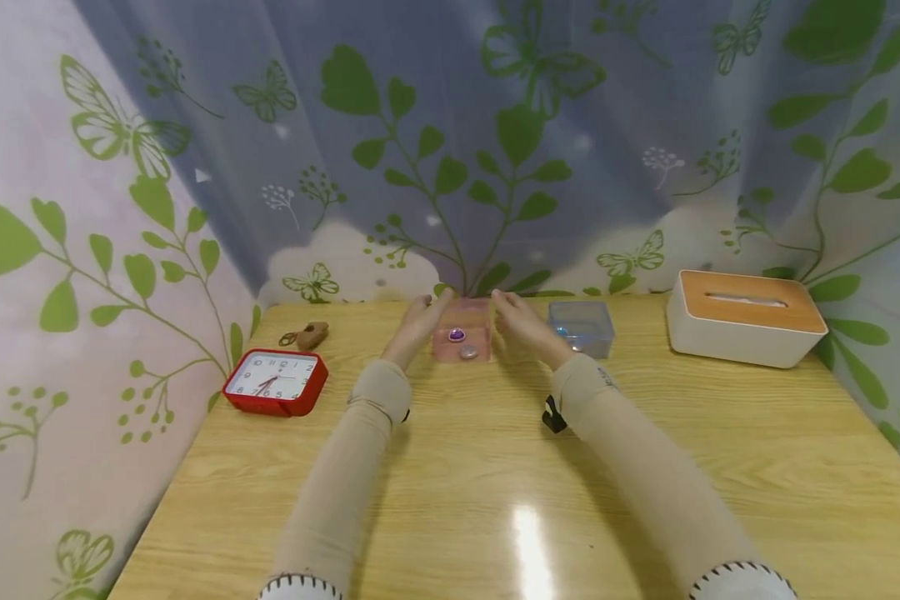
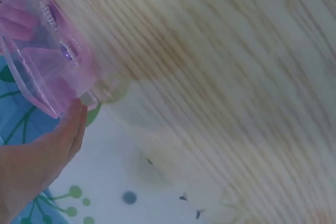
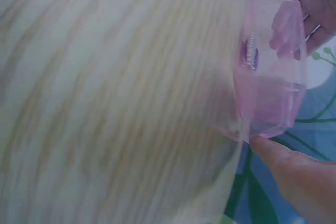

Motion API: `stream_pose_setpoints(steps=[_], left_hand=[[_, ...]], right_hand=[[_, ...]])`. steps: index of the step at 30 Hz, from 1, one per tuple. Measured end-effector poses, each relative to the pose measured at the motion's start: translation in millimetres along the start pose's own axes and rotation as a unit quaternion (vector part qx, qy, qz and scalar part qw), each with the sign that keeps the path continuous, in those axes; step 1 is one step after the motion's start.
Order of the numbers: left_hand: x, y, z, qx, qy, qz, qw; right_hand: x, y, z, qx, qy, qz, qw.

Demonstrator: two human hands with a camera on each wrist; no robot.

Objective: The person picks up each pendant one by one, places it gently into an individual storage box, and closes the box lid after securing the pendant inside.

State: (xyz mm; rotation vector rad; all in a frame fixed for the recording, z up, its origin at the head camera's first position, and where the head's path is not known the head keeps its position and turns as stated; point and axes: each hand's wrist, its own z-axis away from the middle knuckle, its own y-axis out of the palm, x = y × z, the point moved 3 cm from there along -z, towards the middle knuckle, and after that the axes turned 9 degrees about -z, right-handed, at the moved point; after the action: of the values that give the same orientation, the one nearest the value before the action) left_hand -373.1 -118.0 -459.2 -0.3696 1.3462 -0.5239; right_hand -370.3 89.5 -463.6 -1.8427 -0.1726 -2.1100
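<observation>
A clear pink plastic box (image 1: pixel 462 315) stands at the back of the table, holding a purple gem (image 1: pixel 457 335) with a pale rim and a pale oval gem (image 1: pixel 468 352). On its left side is my left hand (image 1: pixel 420 321), fingers extended; the left wrist view shows the fingertips (image 2: pixel 79 109) right at a corner of the box. My right hand (image 1: pixel 521 323) flanks the opposite side, also with straight fingers. A fingertip (image 3: pixel 258 142) meets the box's lower edge in the right wrist view.
A clear blue box (image 1: pixel 581 327) with small blue pieces in it stands just right of my right hand. Farther right is a white tissue box (image 1: pixel 742 321) with a wooden lid. A red clock (image 1: pixel 276 382) and a brown keychain-like item (image 1: pixel 312 335) lie to the left.
</observation>
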Motion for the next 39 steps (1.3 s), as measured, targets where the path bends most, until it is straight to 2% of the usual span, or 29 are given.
stream_pose_setpoints(steps=[4,9,13,19,26,35,39], left_hand=[[2.3,2.6,-1.2,0.005,-0.002,0.027,0.9996],[3.9,4.5,-4.1,-0.002,0.001,0.031,0.9995],[0.9,5.8,-2.4,0.001,-0.002,0.045,0.999],[-3.9,7.6,2.3,-0.003,0.0,0.098,0.9951],[-3.2,8.5,5.3,-0.012,0.005,0.135,0.9907],[-3.1,6.9,7.5,-0.018,0.015,0.126,0.9918],[-3.6,6.0,6.8,-0.042,0.021,0.125,0.991]], right_hand=[[-5,7,-6.5,0.016,0.011,-0.042,0.9989],[-6,14,-10.9,0.023,0.023,-0.067,0.9972],[-5,15,-9.7,0.005,0.031,-0.095,0.995],[-7,14,-4.5,-0.016,0.036,-0.147,0.9883],[-4,13,0.1,-0.015,0.041,-0.148,0.988],[-1,14,0.1,-0.024,0.04,-0.142,0.9887],[-2,15,1.6,-0.021,0.041,-0.133,0.99]])
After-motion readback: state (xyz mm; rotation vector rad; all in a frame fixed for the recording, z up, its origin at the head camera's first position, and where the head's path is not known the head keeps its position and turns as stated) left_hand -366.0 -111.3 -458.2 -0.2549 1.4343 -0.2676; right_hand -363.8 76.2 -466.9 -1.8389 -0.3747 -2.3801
